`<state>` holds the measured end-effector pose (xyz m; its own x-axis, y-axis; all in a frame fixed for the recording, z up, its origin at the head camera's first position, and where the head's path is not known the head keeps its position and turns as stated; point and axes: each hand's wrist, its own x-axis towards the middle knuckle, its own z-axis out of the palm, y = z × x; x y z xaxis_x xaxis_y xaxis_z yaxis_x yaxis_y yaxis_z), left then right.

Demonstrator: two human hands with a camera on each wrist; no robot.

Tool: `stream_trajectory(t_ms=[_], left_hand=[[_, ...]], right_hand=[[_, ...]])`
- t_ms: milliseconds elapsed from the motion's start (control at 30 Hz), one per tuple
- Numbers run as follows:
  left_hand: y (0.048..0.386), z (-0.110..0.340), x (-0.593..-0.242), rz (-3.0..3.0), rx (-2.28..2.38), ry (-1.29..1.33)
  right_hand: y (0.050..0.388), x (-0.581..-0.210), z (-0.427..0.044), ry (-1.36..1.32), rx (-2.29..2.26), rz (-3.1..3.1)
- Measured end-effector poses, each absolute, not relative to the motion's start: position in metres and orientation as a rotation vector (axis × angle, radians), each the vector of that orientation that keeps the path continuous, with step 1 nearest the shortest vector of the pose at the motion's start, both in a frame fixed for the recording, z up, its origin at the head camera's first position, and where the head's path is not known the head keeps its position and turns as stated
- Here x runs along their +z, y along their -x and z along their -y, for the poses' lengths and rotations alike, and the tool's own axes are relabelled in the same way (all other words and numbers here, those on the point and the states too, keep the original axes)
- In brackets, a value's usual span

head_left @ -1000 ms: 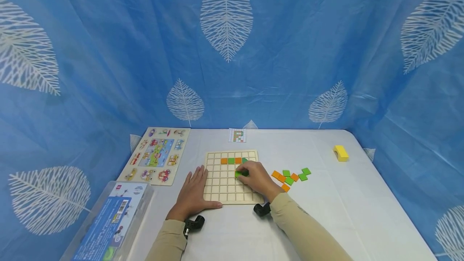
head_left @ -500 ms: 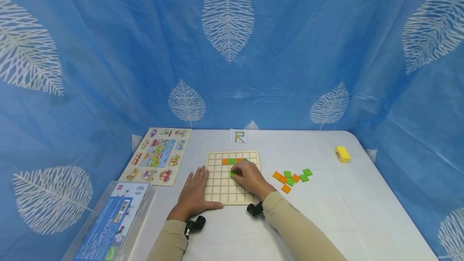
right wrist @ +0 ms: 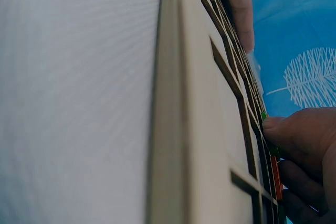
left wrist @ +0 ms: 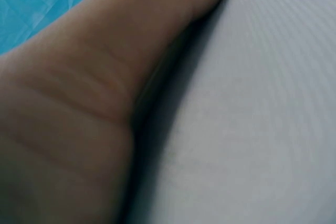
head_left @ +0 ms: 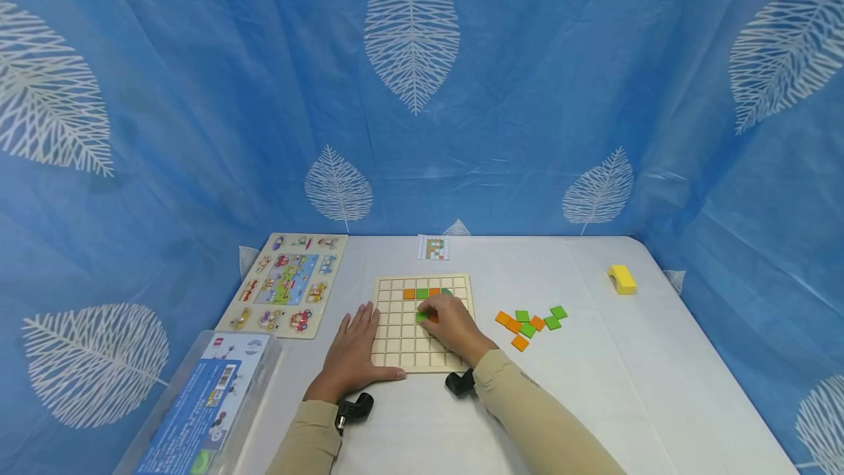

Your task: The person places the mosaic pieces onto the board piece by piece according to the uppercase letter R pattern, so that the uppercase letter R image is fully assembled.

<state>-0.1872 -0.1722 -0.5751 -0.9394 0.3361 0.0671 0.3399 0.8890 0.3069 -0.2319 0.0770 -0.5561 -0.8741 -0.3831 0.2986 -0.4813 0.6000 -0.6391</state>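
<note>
A wooden grid board [head_left: 422, 369] lies in front of me in the head view. My left hand [head_left: 352, 352] rests along its left edge, fingers spread and thumb stretched across the near corner. Over the middle of the board my right hand [head_left: 455, 327] pinches a green square tile [head_left: 420, 317] against the grid. In the right wrist view, the thumb [right wrist: 283, 129] presses that tile, and an orange tile [right wrist: 276, 177] sits beside it, partly behind the fingers. Farther up the board runs a row of orange [head_left: 409, 294] and green tiles [head_left: 422, 294], its right end partly covered by my right hand.
Several loose orange and green tiles [head_left: 527, 330] lie right of the board. A small pattern card [head_left: 433, 247] is behind it. To the left are a picture puzzle board [head_left: 286, 281] and a plastic case [head_left: 204, 402]. A yellow arch block [head_left: 622, 279] stands far right.
My right hand has shifted a little left with the green tile, about one grid cell, then nearly stopped. The left hand stays in place.
</note>
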Motion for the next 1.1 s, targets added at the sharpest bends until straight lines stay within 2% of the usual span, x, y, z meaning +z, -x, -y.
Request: stream_trajectory(t_ms=[1100], left_hand=[[0.1869, 0.1716, -0.5774, 3.035, -0.519, 0.528]], right_hand=[[0.2291, -0.563, -0.0732, -0.637, 1.174, 2.687]])
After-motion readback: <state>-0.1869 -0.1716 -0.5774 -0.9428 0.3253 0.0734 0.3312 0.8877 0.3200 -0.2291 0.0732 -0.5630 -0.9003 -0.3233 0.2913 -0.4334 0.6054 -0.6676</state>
